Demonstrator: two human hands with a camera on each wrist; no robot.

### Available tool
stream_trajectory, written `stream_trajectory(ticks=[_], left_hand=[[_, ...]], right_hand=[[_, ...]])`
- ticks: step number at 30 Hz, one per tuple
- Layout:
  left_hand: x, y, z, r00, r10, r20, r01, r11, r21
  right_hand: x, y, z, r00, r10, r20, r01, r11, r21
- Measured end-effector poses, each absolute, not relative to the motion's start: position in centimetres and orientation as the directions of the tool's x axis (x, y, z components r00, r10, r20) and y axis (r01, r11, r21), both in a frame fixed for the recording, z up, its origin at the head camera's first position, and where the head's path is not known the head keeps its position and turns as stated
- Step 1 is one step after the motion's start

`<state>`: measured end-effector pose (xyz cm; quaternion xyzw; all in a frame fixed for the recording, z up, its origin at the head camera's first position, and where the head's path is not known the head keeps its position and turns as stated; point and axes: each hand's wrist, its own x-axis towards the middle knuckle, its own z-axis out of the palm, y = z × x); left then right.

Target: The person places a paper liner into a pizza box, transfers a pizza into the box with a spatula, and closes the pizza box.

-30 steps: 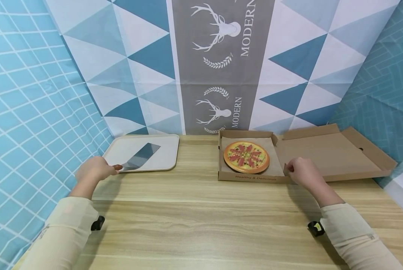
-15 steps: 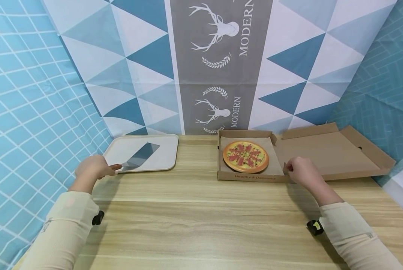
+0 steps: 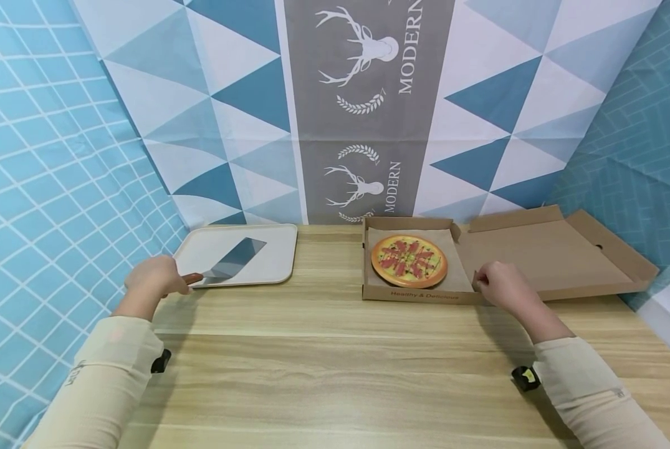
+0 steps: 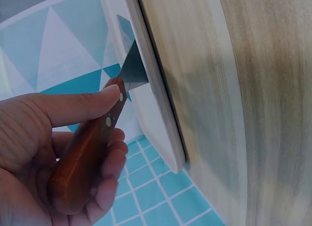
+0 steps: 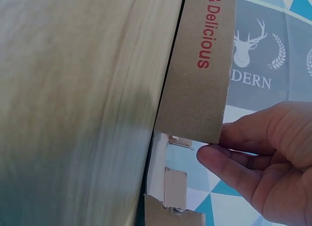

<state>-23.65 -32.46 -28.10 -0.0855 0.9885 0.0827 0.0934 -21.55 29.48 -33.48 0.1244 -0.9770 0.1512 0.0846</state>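
My left hand (image 3: 152,277) grips the brown wooden handle of a spatula (image 4: 84,160), thumb along its top. The spatula's flat metal blade (image 3: 237,257) reaches over a white tray (image 3: 281,271); I cannot tell whether it touches the tray. At the right, my right hand (image 3: 504,284) pinches the front corner of an open cardboard pizza box (image 5: 197,89) between thumb and forefinger. Inside that box, on brown liner paper, lies a whole round pizza (image 3: 409,260) with red toppings and an orange rim.
The box's lid (image 3: 542,255) lies folded out to the right of the box, against the right wall covering. Wood-grained tabletop (image 3: 335,349) spreads before the box and tray. A patterned backdrop (image 3: 368,112) stands directly behind them.
My left hand has shifted slightly on or with the spatula, and more of its wooden handle shows. The blade, pizza, box and right hand look almost unmoved.
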Motion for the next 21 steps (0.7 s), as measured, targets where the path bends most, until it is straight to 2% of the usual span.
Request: stream_trajectory(ticks=[10,21], left_hand=[[-24.1,-30.9,-27.6,-0.979,-0.105,-0.177,-0.119,0.99,0.072],[-23.9,-27.5,-27.4,-0.999,0.028,0.016,0.03,0.993,0.117]], right_hand=[[-21.0,29.6,-33.3,-0.958,-0.214,0.19,-0.26,0.928,-0.268],[-20.2,29.8,-33.4,-0.967,-0.156,0.203,-0.215,0.927,-0.309]])
